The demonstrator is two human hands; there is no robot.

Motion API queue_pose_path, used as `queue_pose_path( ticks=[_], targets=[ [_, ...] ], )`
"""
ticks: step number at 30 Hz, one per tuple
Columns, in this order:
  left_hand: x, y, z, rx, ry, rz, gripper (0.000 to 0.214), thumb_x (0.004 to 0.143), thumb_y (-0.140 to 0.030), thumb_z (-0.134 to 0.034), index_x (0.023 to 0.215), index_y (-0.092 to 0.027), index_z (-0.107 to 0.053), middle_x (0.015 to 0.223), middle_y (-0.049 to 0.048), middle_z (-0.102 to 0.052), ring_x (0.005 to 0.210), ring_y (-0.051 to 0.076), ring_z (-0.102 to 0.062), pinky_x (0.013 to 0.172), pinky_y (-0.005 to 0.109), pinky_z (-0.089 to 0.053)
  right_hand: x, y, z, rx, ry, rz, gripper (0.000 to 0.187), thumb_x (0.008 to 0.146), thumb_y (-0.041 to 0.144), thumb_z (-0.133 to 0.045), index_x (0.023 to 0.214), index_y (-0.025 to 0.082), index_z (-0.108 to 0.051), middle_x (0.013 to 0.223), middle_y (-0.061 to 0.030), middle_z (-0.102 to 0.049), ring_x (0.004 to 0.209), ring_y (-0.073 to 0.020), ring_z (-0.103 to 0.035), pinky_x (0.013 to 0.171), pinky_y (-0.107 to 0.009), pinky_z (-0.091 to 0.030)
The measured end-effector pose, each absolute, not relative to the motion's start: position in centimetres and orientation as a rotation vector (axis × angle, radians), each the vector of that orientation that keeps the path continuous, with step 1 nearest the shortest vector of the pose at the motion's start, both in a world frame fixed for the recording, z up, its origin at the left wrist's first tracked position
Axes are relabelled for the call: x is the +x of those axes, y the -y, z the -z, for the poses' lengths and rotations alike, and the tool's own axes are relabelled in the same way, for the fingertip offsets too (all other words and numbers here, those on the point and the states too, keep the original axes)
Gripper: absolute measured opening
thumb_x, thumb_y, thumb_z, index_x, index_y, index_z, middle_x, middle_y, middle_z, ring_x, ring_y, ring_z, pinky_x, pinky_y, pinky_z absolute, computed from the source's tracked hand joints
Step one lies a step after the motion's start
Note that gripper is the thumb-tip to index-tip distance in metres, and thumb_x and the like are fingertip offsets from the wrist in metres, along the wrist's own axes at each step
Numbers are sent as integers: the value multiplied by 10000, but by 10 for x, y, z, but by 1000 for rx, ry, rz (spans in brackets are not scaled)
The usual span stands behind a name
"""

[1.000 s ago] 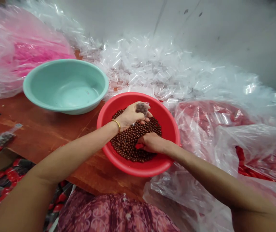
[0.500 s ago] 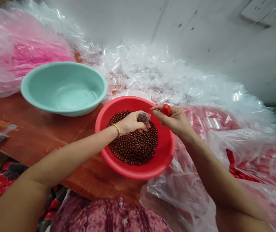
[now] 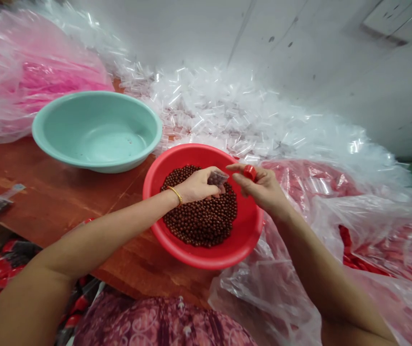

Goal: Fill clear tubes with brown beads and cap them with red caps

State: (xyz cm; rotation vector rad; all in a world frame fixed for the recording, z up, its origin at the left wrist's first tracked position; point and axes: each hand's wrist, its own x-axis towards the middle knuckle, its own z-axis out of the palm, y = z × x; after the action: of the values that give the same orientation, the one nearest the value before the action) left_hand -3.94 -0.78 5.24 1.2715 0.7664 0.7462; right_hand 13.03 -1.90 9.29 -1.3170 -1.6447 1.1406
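Note:
Over the red basin (image 3: 206, 259) my left hand (image 3: 200, 185) is closed around a small clear plastic tube (image 3: 217, 178) filled with dark brown balls. Its mouth points right, toward my other hand. A heap of glossy brown balls (image 3: 200, 223) covers the basin's bottom beneath. At the basin's right rim, my right hand (image 3: 263, 190) holds a red cap (image 3: 249, 172) against its curled fingers, while thumb and forefinger reach toward the tube without visibly touching it.
A mint-green basin (image 3: 96, 166) stands left on the brown table (image 3: 127, 245). Clear plastic tubes (image 3: 220, 105) are piled against the wall. Bags of red pieces (image 3: 364, 235) lie right, a pink-filled bag (image 3: 47, 77) far left. Filled red-capped tubes (image 3: 0, 269) lie lower left.
The left hand with the tube has tilted slightly and shifted a little right. My right hand keeps the red cap and has dropped very slightly. The view has shifted a touch.

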Motion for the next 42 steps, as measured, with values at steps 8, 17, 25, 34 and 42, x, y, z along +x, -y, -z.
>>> queue_pose_path(
  ticks=[8, 17, 25, 34, 42],
  targets=[
    [-46, 6, -56, 1055, -630, -623, 234, 665, -132, -455, 899, -143, -465, 746, 38, -642, 557, 108, -579, 464, 195, -376, 130, 19, -84, -1364, 1332, -1404, 333, 692, 482, -543, 878, 206, -537, 605, 65, -410, 397, -45, -290, 362, -203, -169],
    [-48, -6, -45, 908, -488, -487, 481, 837, -423, -246, 1022, -86, -535, 756, 119, -679, 588, 156, -591, 465, 224, -404, 118, 24, -79, -1351, 1302, -1326, 327, 706, 506, -605, 781, 204, -503, 577, 70, -389, 376, -31, -246, 364, -194, -133],
    [-47, 1, -55, 1044, -575, -480, 225, 701, -311, -466, 831, -133, -509, 691, 49, -640, 549, 113, -568, 461, 200, -385, 122, 25, -71, -1319, 1444, -1212, 328, 758, 511, -566, 865, 203, -598, 547, 57, -427, 393, -56, -313, 367, -204, -239],
    [-41, 11, -50, 1485, -777, -670, 102, 646, -182, -549, 673, -158, -454, 544, -68, -464, 489, 56, -418, 492, 193, -342, 123, 31, -57, -1184, 2053, -564, 397, 919, 383, -392, 1192, 190, -606, 945, -68, -682, 941, -188, -631, 857, -332, -499],
    [-40, 13, -48, 1710, -1017, -741, 144, 595, -190, -553, 551, -165, -419, 523, -62, -417, 526, 71, -356, 482, 205, -282, 123, 42, -55, -1112, 2269, -251, 461, 948, 368, -322, 1287, 146, -544, 891, -86, -710, 725, -168, -669, 665, -280, -531]
  ],
)
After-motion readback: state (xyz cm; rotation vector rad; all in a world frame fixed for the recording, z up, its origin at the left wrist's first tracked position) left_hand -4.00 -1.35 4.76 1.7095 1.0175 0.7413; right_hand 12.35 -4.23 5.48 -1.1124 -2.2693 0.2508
